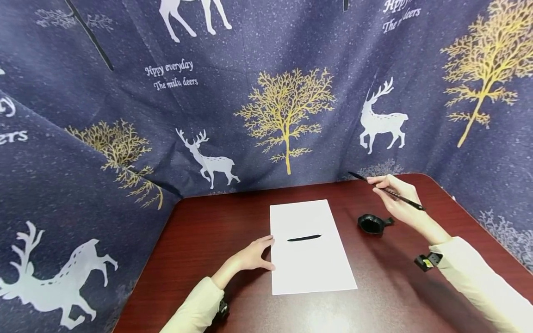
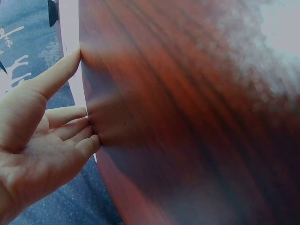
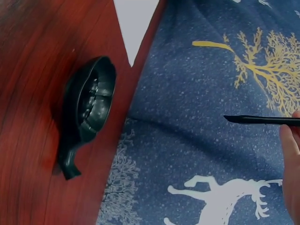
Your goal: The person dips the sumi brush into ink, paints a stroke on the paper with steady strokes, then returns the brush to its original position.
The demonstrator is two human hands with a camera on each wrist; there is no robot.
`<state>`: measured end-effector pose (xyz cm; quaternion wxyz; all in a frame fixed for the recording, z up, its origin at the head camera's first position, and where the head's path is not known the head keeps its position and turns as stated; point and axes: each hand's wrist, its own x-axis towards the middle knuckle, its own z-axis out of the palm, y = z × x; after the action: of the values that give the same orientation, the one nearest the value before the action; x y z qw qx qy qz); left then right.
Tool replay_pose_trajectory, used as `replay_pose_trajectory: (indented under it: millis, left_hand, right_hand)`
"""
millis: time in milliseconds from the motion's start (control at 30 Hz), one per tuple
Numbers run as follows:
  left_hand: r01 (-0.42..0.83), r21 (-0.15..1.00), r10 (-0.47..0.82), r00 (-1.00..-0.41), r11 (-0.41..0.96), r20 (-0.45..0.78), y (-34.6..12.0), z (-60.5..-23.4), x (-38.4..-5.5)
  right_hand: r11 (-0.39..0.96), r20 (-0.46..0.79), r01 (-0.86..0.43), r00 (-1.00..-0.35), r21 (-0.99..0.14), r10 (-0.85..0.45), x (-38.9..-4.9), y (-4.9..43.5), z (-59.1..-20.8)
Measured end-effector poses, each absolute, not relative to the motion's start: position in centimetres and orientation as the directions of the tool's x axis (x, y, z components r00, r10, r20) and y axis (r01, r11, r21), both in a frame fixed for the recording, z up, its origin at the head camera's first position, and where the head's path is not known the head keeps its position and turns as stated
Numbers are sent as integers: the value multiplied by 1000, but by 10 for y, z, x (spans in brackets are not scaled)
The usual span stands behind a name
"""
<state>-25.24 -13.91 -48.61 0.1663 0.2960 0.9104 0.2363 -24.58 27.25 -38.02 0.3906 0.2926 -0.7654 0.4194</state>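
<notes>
A sheet of white paper lies on the table with one thick, short black stroke across its middle. My left hand rests at the paper's left edge, fingers and thumb spread, fingertips touching that edge. To the right, my right hand is raised above the table and pinches a slender black brush between thumb and fingers. The dark pointed tip of the brush points left and away, in the air. Below that hand sits a small black dish with a short handle, holding dark liquid.
The reddish-brown table has a glossy surface. Dark blue cloth printed with deer and trees hangs behind it and along both sides. Each wrist carries a small black device near the pale sleeve.
</notes>
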Motion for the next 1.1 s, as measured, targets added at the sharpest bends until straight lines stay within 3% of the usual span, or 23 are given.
replay_pose_trajectory:
  millis: [200,600,833,1100]
  left_hand:
    - [462,525,617,-770,715,-164,-138,-488,-253]
    - [480,509,626,-763,715,-159,-136,-487,-254]
    - [474,511,623,-764,717,-166,-137,-487,-252]
    - [470,516,623,-764,716,-168,-140,-486,-252]
  right_hand:
    - [470,850,-807,-489,-356,-195,-254,288,-395]
    - [513,864,-858,-288,-41,-413,-259,312,-401]
    - [473,816,-880,-307,-48,-489,-256,326,-414]
    - [555,766,-827,-301,87,-569,-253,331,-417]
